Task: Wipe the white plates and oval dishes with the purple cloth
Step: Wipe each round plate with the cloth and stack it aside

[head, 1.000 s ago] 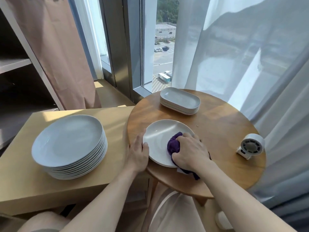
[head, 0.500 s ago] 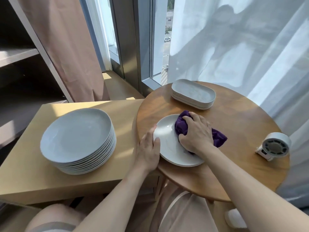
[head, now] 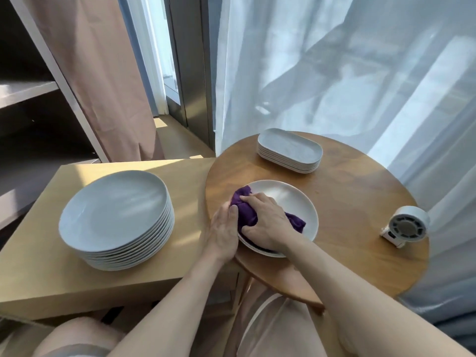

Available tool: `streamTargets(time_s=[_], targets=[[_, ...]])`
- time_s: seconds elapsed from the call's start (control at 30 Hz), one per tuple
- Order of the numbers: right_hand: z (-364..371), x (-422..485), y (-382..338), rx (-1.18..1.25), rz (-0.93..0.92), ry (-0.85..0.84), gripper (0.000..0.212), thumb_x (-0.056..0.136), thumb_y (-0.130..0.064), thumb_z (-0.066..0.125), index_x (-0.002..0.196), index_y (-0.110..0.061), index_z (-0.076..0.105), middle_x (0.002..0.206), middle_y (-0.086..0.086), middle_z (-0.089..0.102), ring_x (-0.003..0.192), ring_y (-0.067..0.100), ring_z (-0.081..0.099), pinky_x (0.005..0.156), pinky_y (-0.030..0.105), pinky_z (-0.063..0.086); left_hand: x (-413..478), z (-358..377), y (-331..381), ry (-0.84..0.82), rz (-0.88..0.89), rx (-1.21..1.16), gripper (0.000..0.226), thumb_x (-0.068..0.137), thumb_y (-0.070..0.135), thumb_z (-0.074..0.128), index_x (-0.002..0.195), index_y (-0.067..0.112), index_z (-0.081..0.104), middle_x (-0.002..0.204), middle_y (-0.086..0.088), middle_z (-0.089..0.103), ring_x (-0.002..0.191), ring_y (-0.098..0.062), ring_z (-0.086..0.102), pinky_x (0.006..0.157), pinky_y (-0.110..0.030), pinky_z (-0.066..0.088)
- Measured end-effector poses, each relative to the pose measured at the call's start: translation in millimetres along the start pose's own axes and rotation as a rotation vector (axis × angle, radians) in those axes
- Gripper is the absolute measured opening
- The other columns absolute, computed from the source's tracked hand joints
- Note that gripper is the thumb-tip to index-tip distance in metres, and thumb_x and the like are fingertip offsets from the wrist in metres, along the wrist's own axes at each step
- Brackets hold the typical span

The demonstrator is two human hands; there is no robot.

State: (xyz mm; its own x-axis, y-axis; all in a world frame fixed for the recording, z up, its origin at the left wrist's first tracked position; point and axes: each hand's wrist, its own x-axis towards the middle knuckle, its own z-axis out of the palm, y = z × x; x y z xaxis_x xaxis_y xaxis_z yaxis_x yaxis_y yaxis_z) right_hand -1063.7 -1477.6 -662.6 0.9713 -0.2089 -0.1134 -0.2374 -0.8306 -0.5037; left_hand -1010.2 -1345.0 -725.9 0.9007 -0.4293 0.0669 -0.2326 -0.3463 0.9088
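Your right hand bunches the purple cloth, fingers curled round it, on the left half of the white plate. Your left hand lies flat at the plate's left rim, apparently touching it. Stacked oval dishes sit further back on the round surface; plate stack off left.

A glossy, smooth white plate is seen under a soft purple cloth; the round table is shown as smooth, satin-finished wood.
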Motion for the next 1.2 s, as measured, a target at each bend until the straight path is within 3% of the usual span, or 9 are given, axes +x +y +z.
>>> streamTargets(time_s=[0.2,0.33,0.43,0.53,0.63,0.83,0.97,1.1,1.2], targets=[[-13,-15,2,-0.021,0.006,-0.091,0.061,0.077,-0.044,0.063,0.137,-0.034,0.055,0.128,-0.007,0.052,0.122,0.02,0.045,0.106,0.04,0.041,4,1,-8,-0.049,-0.018,0.017,0.085,0.087,0.086,0.011,0.153,0.037,0.037,0.148,0.007,0.048,0.14,-0.014,0.04,0.117,-0.034,0.03],[-18,-25,12,-0.107,0.047,-0.091,0.061,0.078,-0.041,0.063,0.137,-0.031,0.053,0.128,-0.005,0.05,0.122,0.021,0.044,0.103,0.04,0.043,10,-1,-7,-0.039,-0.056,0.042,0.071,0.093,0.06,0.029,0.157,0.031,0.032,0.156,0.002,0.043,0.145,-0.018,0.036,0.12,-0.038,0.028],[-26,-35,32,-0.246,0.109,-0.033,0.063,0.076,-0.047,0.061,0.136,-0.031,0.051,0.129,-0.005,0.05,0.124,0.024,0.045,0.102,0.039,0.041,11,0,-4,-0.024,-0.051,0.03,0.061,0.101,0.042,0.037,0.159,0.024,0.031,0.16,-0.001,0.039,0.148,-0.019,0.031,0.121,-0.031,0.023],[-32,-37,52,-0.366,0.161,0.07,0.067,0.075,-0.05,0.063,0.137,-0.03,0.05,0.142,0.0,0.046,0.136,0.027,0.036,0.114,0.038,0.031,10,3,-6,-0.015,-0.031,0.055,0.055,0.108,0.025,0.04,0.161,0.027,0.025,0.163,0.001,0.034,0.149,-0.017,0.027,0.114,-0.02,0.017],[-34,-25,57,-0.338,0.192,0.09,0.066,0.072,-0.049,0.065,0.135,-0.031,0.05,0.148,0.004,0.042,0.138,0.028,0.031,0.117,0.037,0.028,9,2,-6,-0.036,-0.004,0.064,0.056,0.109,0.021,0.038,0.162,0.028,0.022,0.163,0.001,0.033,0.151,-0.017,0.025,0.114,-0.018,0.015],[-32,8,51,-0.26,0.185,0.132,0.06,0.071,-0.048,0.063,0.127,-0.026,0.052,0.134,0.0,0.05,0.126,0.027,0.045,0.108,0.037,0.036,11,-1,-6,-0.059,0.028,0.052,0.053,0.109,0.017,0.039,0.161,0.02,0.027,0.163,-0.001,0.032,0.152,-0.019,0.023,0.121,-0.024,0.017],[-20,22,44,-0.181,0.136,0.169,0.067,0.071,-0.046,0.066,0.133,-0.025,0.053,0.145,0.003,0.046,0.138,0.027,0.038,0.117,0.039,0.03,9,-1,-8,-0.063,0.042,0.084,0.05,0.111,0.019,0.036,0.159,0.02,0.028,0.165,0.001,0.03,0.152,-0.021,0.023,0.124,-0.03,0.017],[-7,29,27,0.009,0.057,0.202,0.072,0.063,-0.046,0.065,0.132,-0.026,0.059,0.151,-0.002,0.045,0.144,0.022,0.031,0.115,0.033,0.027,9,0,-9,-0.037,0.037,0.042,0.049,0.111,0.024,0.036,0.16,0.023,0.029,0.164,0.004,0.032,0.152,-0.016,0.025,0.124,-0.027,0.016],[8,26,15,0.05,-0.007,0.219,0.068,0.066,-0.047,0.061,0.13,-0.024,0.059,0.148,-0.004,0.047,0.138,0.02,0.039,0.114,0.031,0.031,8,2,-8,-0.036,0.008,0.009,0.056,0.107,0.04,0.032,0.16,0.025,0.029,0.163,0.004,0.034,0.152,-0.014,0.025,0.126,-0.036,0.019]])
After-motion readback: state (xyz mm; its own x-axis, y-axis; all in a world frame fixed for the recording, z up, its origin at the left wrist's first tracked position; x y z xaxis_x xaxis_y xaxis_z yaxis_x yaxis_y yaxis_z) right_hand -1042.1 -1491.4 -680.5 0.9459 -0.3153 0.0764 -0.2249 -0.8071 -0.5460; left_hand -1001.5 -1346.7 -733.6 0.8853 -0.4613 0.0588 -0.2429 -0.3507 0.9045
